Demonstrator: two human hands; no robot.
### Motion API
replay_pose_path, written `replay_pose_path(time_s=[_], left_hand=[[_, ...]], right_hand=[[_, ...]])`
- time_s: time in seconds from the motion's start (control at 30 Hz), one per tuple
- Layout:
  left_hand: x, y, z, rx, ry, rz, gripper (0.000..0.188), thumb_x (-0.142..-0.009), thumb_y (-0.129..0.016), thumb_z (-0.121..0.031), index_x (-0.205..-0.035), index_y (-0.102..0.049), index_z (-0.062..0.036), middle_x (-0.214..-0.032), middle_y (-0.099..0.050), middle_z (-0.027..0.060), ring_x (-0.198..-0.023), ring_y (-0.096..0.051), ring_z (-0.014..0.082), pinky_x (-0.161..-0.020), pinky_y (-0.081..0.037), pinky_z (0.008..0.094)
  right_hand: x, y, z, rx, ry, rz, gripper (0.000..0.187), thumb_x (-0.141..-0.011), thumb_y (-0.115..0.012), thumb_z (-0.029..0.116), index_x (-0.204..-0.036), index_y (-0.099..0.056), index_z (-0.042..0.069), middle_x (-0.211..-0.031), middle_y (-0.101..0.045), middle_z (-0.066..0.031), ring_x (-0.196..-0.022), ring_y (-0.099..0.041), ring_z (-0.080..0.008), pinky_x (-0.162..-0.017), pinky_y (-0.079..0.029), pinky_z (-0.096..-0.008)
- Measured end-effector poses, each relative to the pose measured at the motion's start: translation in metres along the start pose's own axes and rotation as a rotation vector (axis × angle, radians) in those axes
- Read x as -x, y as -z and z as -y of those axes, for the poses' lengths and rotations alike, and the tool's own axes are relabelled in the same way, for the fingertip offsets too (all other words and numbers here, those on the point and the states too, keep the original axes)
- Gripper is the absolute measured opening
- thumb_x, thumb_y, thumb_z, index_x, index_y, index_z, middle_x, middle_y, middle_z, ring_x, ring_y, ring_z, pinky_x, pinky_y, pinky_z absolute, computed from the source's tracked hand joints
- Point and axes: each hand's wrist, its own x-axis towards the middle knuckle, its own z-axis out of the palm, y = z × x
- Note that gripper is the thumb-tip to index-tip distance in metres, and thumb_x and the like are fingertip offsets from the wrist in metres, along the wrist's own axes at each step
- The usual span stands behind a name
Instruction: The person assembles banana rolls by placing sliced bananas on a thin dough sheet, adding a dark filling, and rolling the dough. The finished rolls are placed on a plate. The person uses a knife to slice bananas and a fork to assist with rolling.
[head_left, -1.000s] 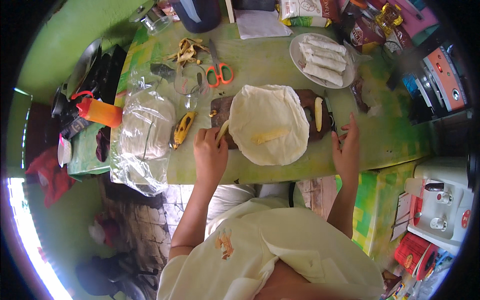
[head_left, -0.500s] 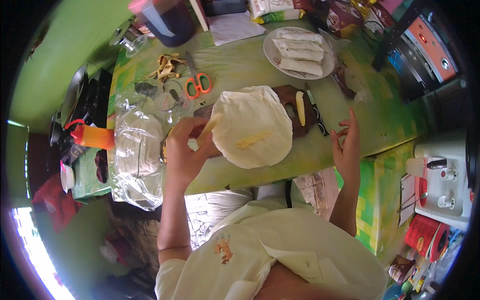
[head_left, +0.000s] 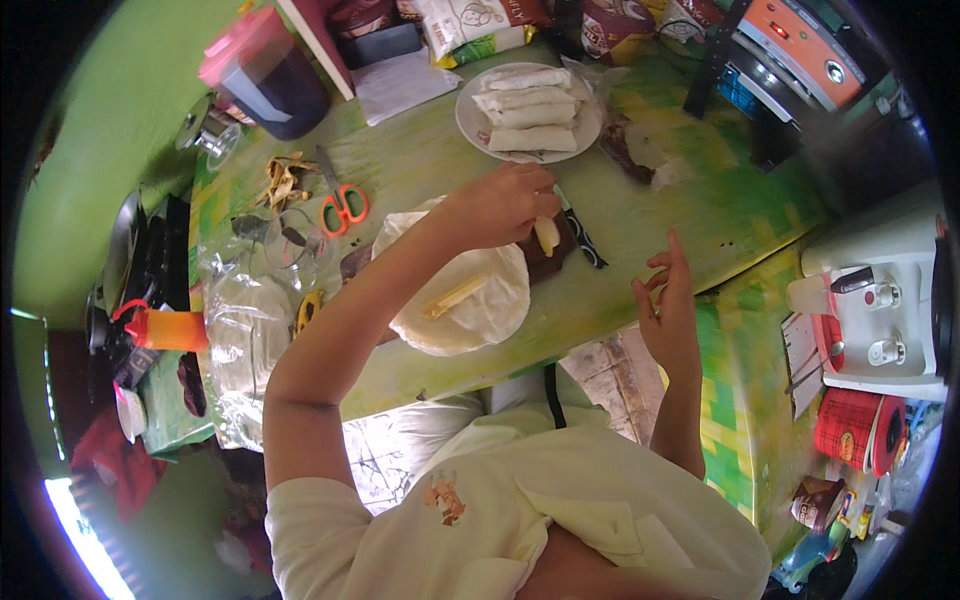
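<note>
My left hand (head_left: 508, 205) reaches across a round, thin white spring roll wrapper (head_left: 500, 315), its fingers closed on the upper end of a peeled banana piece (head_left: 546, 236). That piece is at the right part of a dark wooden chopping board (head_left: 545, 266), mostly covered by the wrapper. On the wrapper's lower middle lies a pale yellow banana strip (head_left: 455, 297). A knife with a black patterned handle (head_left: 585, 240) rests just right of the board. My right hand (head_left: 668, 315) hovers near the table's front edge, fingers apart, holding nothing.
A white plate (head_left: 590, 135) of wrapped rolls stands beyond the board. Leftward are orange-handled scissors (head_left: 345, 208), banana peels (head_left: 285, 180), a glass bowl (head_left: 293, 243) and a plastic bag of wrappers (head_left: 245, 320). A pink-lidded pitcher (head_left: 270, 80) and an orange-fronted appliance (head_left: 800, 45) stand farther back.
My left hand has moved from the wrapper's left edge across it to the banana piece on the right. The yellow filling on the wrapper looks larger. My right hand stays raised and open.
</note>
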Motion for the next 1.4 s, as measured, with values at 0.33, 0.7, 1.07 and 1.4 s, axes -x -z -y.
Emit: replay_pose_path(time_s=[0.33,0.7,1.07,1.4], left_hand=[[0.009,-0.020,0.015,0.043,0.056,-0.024,0.035,-0.075,-0.060,0.008,-0.106,-0.069,-0.0084,-0.110,-0.061,0.0117,-0.110,-0.057,0.0328,-0.094,-0.048,0.0397],[0.028,0.032,-0.030,0.009,0.164,-0.120,0.039,-0.079,-0.069,-0.003,-0.117,-0.065,-0.0113,-0.118,-0.061,0.0117,-0.113,-0.057,0.0334,-0.096,-0.047,0.0444],[0.068,0.062,-0.083,0.135,0.366,-0.398,0.034,-0.079,-0.070,0.001,-0.112,-0.066,-0.0052,-0.107,-0.065,0.0114,-0.097,-0.064,0.0298,-0.089,-0.051,0.0386],[0.054,0.022,-0.110,1.230,0.897,-0.572,0.032,-0.098,-0.063,-0.027,-0.108,-0.064,0.0032,-0.094,-0.066,0.0047,-0.086,-0.059,0.0097,-0.080,-0.048,0.0263]], right_hand=[[-0.017,0.007,-0.006,0.061,0.122,-0.054,0.058,-0.091,-0.060,0.008,-0.144,-0.037,0.003,-0.119,-0.053,-0.0203,-0.090,-0.054,-0.0307,-0.084,-0.046,-0.0380],[-0.167,-0.004,-0.037,0.829,0.166,0.078,0.030,-0.082,-0.072,0.013,-0.109,-0.066,0.002,-0.103,-0.063,-0.0184,-0.100,-0.061,-0.0372,-0.083,-0.050,-0.0446],[-0.181,0.035,-0.047,-0.051,-0.033,0.159,0.027,-0.088,-0.071,0.015,-0.110,-0.066,0.001,-0.095,-0.071,-0.0082,-0.090,-0.066,-0.0181,-0.080,-0.052,-0.0334],[-0.047,-0.029,0.082,-0.371,0.231,0.438,0.023,-0.094,-0.062,0.013,-0.111,-0.057,-0.002,-0.096,-0.063,-0.0123,-0.088,-0.062,-0.0274,-0.076,-0.048,-0.0384]])
